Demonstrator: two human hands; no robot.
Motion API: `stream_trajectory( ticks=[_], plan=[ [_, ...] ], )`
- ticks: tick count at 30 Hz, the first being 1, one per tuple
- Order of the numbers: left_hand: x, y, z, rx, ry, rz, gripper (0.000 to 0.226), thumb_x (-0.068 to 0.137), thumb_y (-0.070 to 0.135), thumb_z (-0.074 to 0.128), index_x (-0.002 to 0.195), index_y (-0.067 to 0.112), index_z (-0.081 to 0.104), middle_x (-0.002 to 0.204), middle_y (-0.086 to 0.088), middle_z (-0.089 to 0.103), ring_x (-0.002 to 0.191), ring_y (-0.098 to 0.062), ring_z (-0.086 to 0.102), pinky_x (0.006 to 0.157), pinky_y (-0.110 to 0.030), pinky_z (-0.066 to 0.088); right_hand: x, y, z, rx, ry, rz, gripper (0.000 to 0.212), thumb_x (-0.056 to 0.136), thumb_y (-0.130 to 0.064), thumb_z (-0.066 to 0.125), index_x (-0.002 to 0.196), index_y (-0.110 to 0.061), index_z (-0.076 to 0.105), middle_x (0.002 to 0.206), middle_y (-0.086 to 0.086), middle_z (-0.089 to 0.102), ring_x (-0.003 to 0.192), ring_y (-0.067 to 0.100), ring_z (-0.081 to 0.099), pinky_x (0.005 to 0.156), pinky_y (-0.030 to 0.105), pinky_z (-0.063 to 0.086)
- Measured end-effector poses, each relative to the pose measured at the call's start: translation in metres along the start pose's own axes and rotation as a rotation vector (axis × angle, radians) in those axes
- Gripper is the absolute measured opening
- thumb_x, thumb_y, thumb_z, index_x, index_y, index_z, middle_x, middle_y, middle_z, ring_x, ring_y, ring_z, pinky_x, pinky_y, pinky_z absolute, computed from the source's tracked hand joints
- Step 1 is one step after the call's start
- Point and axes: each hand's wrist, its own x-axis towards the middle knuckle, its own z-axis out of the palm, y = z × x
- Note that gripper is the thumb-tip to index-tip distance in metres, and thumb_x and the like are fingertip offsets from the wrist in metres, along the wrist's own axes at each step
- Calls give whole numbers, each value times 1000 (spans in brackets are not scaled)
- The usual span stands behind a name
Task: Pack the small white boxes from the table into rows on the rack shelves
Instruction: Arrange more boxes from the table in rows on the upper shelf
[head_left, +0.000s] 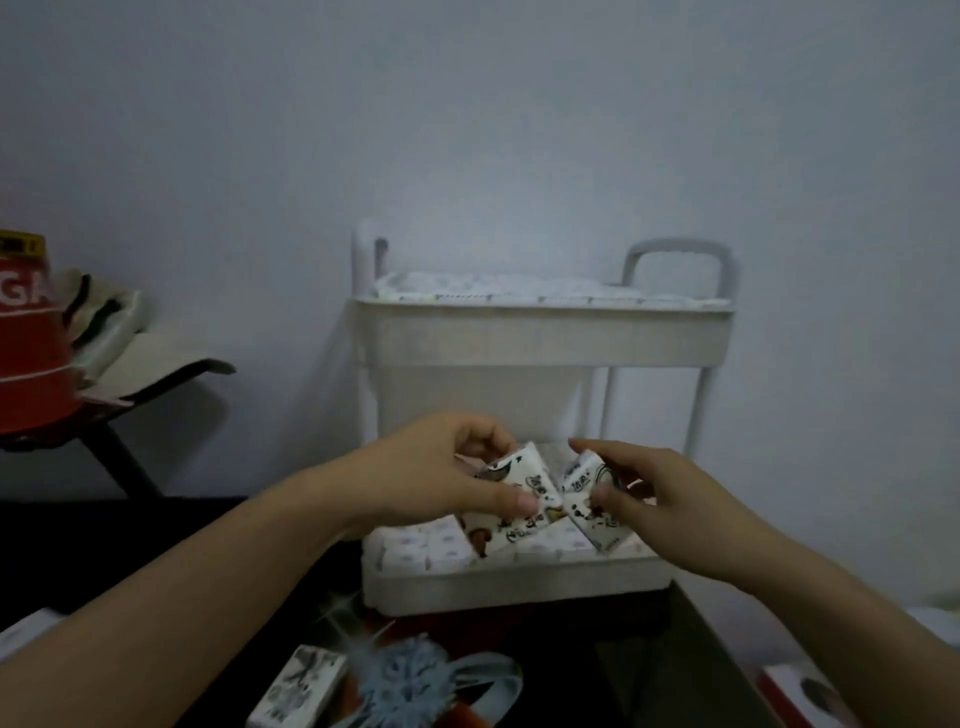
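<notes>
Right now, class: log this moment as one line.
left hand grips white box | right hand grips second box | above lower shelf

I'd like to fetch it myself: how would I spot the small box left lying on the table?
Find the white rack against the wall, then drop to the dark table before it. Left of the fluffy blue pom-pom lies a small white box with dark drawings: unlike the two held boxes, no hand touches it.
</notes>
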Motion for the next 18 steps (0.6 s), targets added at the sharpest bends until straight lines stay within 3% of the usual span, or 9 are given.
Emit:
stream_trajectory(
  ticks=[3, 7, 11, 13, 15, 17, 18],
  plan=[
    [35, 38, -3, 11, 8, 76, 37, 62, 33, 82, 93, 18, 69, 94, 0, 76, 89, -15, 72, 80, -30, 58, 2, 12, -29, 75, 48, 64, 44, 101, -23, 46, 142, -36, 42, 107, -9, 67, 95, 7, 64, 89, 34, 52],
    [87, 80, -15, 32, 125, 157, 31, 75, 31, 77, 99, 12, 70, 91, -6, 76, 83, -16, 72, 74, -28, 57, 16, 11, -67, 189, 154, 79, 38, 101, -21, 37, 127, -46, 49, 97, -27, 60, 84, -12, 56, 74, 17, 44],
    [144, 109, -24, -61, 282, 158, 11, 93, 22, 61, 97, 12, 61, 96, -11, 67, 79, -19, 65, 67, -29, 56, 41, 5, -107, 162, 285, 74, 34, 94, -43, 33, 117, -41, 58, 113, -17, 59, 95, 1, 57, 84, 32, 49],
    [169, 118, -26, -49, 334, 135, 29, 86, 41, 65, 89, 13, 57, 89, -6, 64, 74, -17, 61, 63, -28, 51, 57, 0, -125, 158, 344, 82, 39, 90, -65, 39, 104, -36, 62, 103, -15, 64, 88, 5, 60, 78, 32, 51],
    [188, 119, -24, 43, 343, 142, 53, 70, 65, 70, 73, 16, 50, 66, 4, 56, 57, -11, 54, 55, -24, 46, 73, -4, -138, 153, 398, 95, 54, 72, -82, 44, 95, -36, 60, 92, -14, 65, 82, 6, 62, 72, 32, 53],
    [204, 111, -23, 160, 342, 141, 58, 59, 65, 78, 67, 17, 47, 54, 4, 48, 46, -11, 45, 49, -24, 42, 90, -7, -147, 162, 419, 86, 68, 56, -88, 50, 94, -33, 60, 77, -14, 66, 68, 3, 62, 62, 28, 54],
    [214, 106, -25, 198, 347, 137, 58, 58, 59, 83, 73, 12, 51, 58, 2, 51, 48, -12, 47, 49, -26, 42, 99, -7, -151, 156, 406, 65, 73, 53, -87, 56, 95, -28, 62, 68, -14, 65, 57, 1, 58, 53, 22, 51]
  ],
)
